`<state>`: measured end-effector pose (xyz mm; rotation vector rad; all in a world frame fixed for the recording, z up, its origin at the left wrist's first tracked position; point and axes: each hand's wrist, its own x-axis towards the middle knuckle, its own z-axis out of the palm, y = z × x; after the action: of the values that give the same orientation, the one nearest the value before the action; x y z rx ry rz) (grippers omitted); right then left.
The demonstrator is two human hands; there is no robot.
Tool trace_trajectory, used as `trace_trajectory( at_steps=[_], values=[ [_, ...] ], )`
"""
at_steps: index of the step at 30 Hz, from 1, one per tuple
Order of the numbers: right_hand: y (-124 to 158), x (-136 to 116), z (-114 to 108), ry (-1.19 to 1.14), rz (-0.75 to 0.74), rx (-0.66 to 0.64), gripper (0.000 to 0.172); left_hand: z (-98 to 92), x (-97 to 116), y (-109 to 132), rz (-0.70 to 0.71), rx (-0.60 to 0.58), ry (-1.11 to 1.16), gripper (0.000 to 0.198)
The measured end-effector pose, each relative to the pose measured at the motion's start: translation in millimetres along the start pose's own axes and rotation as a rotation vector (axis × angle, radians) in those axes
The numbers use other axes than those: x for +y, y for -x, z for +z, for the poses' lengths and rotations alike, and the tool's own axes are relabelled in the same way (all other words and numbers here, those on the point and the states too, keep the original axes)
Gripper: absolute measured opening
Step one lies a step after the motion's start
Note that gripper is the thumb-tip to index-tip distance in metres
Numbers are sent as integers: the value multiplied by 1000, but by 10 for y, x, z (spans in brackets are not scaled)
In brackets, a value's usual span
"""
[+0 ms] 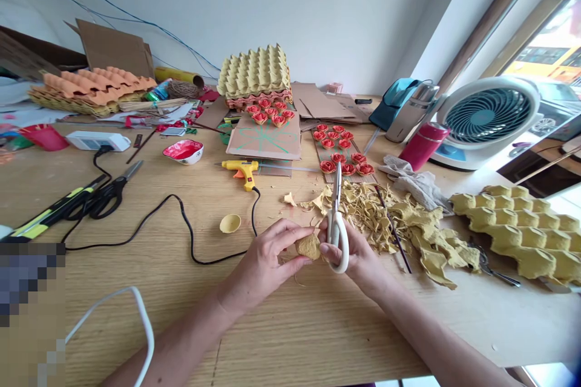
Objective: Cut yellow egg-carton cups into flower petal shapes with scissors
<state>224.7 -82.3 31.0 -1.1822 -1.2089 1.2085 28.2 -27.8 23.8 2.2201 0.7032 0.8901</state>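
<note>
Near the middle of the wooden table, my left hand pinches a small yellow carton cup between thumb and fingers. My right hand is closed round the white handles of a pair of scissors, whose blades point up and away and look nearly closed. Fingertips of my right hand are close beside the cup; whether they touch it is unclear. A second yellow cup lies on the table to the left. Beyond the scissors is a heap of yellow carton scraps.
A yellow glue gun and its black cord lie left of centre. Red paper roses stand on cardboard behind. Egg trays sit at the right, near a fan and a pink bottle. Black scissors lie at the left.
</note>
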Motion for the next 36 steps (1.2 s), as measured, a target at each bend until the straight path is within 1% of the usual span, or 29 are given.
trace_trajectory(
  at_steps=[3, 6, 8, 10, 13, 15, 18, 20, 22, 25, 28, 30, 33, 35, 36],
  values=[
    [-8, 4, -49, -22, 3, 49, 42, -60, -32, -18, -20, 56, -5, 41],
    [-12, 39, -104, 64, -88, 83, 36, -140, -56, -58, -143, 136, 58, 38],
    [-5, 69, -120, 207, -151, 102, 28, -207, -72, -90, -224, 195, 155, 34],
    [1, 101, -114, 415, -218, 127, 20, -294, -99, -122, -264, 272, 205, 33],
    [-25, 133, -67, 775, -371, 130, 13, -476, -194, -159, -282, 391, 121, 37],
    [-79, 127, -16, 985, -472, 80, 14, -623, -303, -169, -316, 456, 87, 39],
    [-202, 83, 76, 1224, -579, -59, 16, -835, -508, -152, -404, 586, -18, 37],
    [-294, 59, 142, 1347, -641, -139, 16, -943, -635, -123, -458, 612, -118, 38],
    [-374, 52, 208, 1428, -690, -171, 15, -1010, -729, -90, -476, 578, -172, 38],
    [-444, 64, 291, 1452, -696, -160, 16, -1035, -806, -51, -536, 462, -257, 33],
    [-449, 75, 311, 1384, -663, -111, 13, -1004, -831, -21, -605, 329, -326, 30],
    [-434, 80, 275, 1332, -641, -50, 8, -982, -837, -1, -637, 262, -352, 28],
    [-401, 92, 168, 1246, -617, 74, 7, -978, -826, 23, -646, 233, -383, 33],
    [-370, 104, 86, 1175, -607, 150, 9, -997, -784, 21, -597, 249, -402, 38],
    [-350, 108, 47, 1142, -599, 181, 10, -1009, -750, 14, -559, 255, -414, 37]
  ],
)
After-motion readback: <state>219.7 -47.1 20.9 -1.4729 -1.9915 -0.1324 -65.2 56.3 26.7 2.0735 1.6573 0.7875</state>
